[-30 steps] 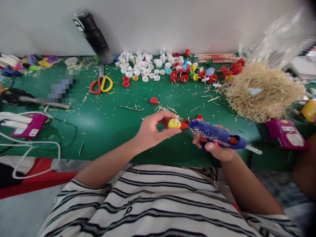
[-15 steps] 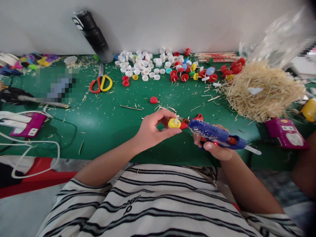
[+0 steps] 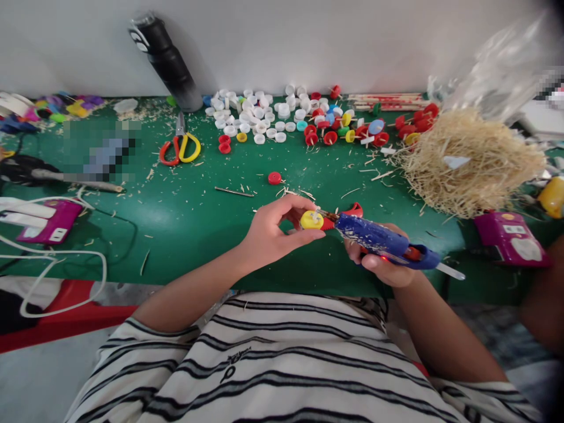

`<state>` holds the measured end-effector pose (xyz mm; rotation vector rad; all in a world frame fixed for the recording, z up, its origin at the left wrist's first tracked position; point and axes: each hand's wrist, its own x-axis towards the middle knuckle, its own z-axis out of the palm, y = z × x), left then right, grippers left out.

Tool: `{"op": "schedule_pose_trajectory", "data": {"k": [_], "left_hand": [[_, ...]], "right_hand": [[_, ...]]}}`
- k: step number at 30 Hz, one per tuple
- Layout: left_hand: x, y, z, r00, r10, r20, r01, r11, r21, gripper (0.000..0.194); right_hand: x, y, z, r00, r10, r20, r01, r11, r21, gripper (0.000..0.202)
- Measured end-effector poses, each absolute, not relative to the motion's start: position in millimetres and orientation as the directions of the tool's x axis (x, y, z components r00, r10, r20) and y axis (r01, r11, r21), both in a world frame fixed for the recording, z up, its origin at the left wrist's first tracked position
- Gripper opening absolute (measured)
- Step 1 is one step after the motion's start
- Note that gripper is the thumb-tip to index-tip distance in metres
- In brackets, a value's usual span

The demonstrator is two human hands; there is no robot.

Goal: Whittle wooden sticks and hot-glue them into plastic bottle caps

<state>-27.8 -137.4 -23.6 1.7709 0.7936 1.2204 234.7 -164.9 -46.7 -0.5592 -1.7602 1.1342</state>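
Between the thumb and fingers of my left hand (image 3: 277, 232) is a yellow bottle cap (image 3: 312, 220), with whitish glue on its top. My right hand (image 3: 390, 264) grips a blue hot glue gun (image 3: 374, 236), its nozzle pointing left and reaching the cap. A clear glue stick (image 3: 452, 271) sticks out of the gun's back end, and a small red light glows on its side. Behind the nozzle lies a red plastic piece (image 3: 353, 210), partly hidden. A red cap (image 3: 274, 178) rests on the green table (image 3: 185, 217) beyond my left hand.
White caps (image 3: 259, 114) and coloured caps with sticks (image 3: 330, 138) lie along the wall. Scissors (image 3: 180, 147) and a black bottle (image 3: 171, 64) are at back left. A heap of straw (image 3: 471, 164) sits right, above a purple power socket (image 3: 511, 238). White cables (image 3: 57, 254) run left.
The glue gun's back end has dipped slightly while its nozzle stays at the yellow cap. The left hand has barely moved.
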Motion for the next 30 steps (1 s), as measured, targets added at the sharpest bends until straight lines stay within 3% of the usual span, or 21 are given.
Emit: {"op": "schedule_pose_trajectory", "data": {"k": [15,26,30], "left_hand": [[-29,-136,-24,0.334,0.854,0.399,0.083,-0.448,0.89,0.04],[-31,-136,-27,0.329,0.847,0.417,0.091,-0.468,0.879,0.04],[-31,-136,-28,0.329,0.841,0.429,0.095,-0.481,0.871,0.039]], "right_hand": [[231,-165,-38,-0.464,0.762,0.451,-0.056,0.483,-0.874,0.028],[236,-167,-51,-0.419,0.803,0.424,-0.101,0.423,-0.9,0.02],[241,-167,-55,-0.399,0.811,0.428,-0.113,0.42,-0.901,0.025]]}}
